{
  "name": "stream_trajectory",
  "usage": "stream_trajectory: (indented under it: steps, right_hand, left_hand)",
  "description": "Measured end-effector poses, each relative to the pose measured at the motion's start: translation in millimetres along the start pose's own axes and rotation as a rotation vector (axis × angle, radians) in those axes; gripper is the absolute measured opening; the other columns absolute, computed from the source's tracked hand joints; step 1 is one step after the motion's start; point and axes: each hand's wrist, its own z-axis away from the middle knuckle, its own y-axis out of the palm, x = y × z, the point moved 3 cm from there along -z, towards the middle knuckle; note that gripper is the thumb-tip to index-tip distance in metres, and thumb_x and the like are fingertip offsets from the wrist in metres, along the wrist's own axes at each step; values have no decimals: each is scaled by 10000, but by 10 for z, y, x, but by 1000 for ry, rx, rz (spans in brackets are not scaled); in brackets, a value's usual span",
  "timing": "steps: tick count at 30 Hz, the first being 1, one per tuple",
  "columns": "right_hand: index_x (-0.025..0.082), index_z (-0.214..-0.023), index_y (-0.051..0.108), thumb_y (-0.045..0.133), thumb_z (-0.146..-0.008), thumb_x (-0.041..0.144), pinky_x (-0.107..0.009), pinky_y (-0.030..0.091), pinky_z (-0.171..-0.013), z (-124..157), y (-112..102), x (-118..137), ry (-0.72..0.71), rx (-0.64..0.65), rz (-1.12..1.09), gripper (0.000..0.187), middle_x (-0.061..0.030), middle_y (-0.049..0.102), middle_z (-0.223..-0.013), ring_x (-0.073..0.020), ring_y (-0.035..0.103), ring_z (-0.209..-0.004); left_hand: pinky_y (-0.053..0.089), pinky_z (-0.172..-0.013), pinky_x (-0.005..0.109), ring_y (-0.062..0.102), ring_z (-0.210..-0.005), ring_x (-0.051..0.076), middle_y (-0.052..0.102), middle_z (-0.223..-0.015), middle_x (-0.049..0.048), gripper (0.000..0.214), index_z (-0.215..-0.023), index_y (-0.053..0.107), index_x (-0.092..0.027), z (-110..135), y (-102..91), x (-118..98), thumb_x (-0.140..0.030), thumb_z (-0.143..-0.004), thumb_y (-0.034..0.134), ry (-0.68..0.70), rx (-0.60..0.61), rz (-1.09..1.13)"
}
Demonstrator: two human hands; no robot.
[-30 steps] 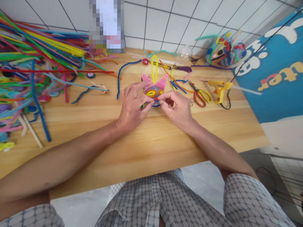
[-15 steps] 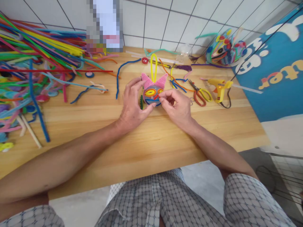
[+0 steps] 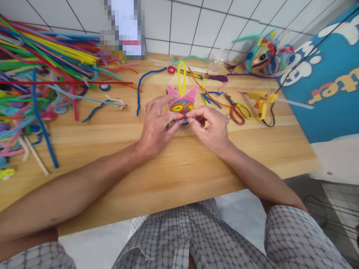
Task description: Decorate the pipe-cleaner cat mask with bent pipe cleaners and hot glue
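A cat-like craft face (image 3: 183, 101) with pink pointed ears, yellow-orange ringed eyes and a yellow loop on top lies on the wooden table. Over its lower part, my two hands meet at a short red pipe cleaner piece (image 3: 183, 117). My left hand (image 3: 157, 123) pinches the left end between thumb and index finger, its other fingers reaching up by the pink ear. My right hand (image 3: 210, 125) is closed on the right end with thumb and fingertips. The fingers hide much of the face's lower half.
Scissors (image 3: 238, 110) and a yellow glue gun (image 3: 261, 104) with a cord lie to the right. A big heap of pipe cleaners (image 3: 56, 56) covers the left side. A blue pipe cleaner (image 3: 138, 91) and a red button (image 3: 171, 70) lie behind. A colourful decorated craft (image 3: 265, 56) stands at the back right.
My left thumb and index finger have come in from the craft's side and closed on the red piece. My right hand keeps its grip on it.
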Motion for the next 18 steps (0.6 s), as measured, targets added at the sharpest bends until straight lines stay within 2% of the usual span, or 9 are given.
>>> stream_trajectory:
  steps: [3,6,14,18]
  right_hand:
    - [252,-989,803,704,-1009,204,-344,569,-734,-6,-5,-14,-1,9,9,112,-14,820,-915,-162,652,-716]
    - [249,-997,812,697,-1003,174,-345,572,-744,-9,-14,-41,-16,25,22,138,-14,819,-927,-164,670,-739]
    - [244,-1012,816,694,-985,130,-332,591,-787,-9,-19,-93,-84,29,71,169,4,826,-927,-162,706,-776]
    - [235,-1012,820,712,-1000,138,-328,588,-789,-13,-24,-86,-81,17,42,146,-2,831,-936,-164,723,-802]
  left_hand:
    - [358,-1327,661,594,-1514,334,742,-1564,30,227,-1055,841,-334,2,3,14,-523,-1093,720,91,-8,-2]
    - [338,-1332,666,586,-1508,337,752,-1540,18,214,-1041,832,-336,13,21,58,-509,-1105,724,117,-19,14]
    - [411,-1231,634,632,-1456,339,760,-1527,8,224,-1033,801,-352,36,105,212,-491,-1155,676,294,-120,-74]
    - [450,-1196,629,645,-1424,328,745,-1555,-4,119,-1132,797,-374,57,120,239,-474,-1136,732,381,-149,-108]
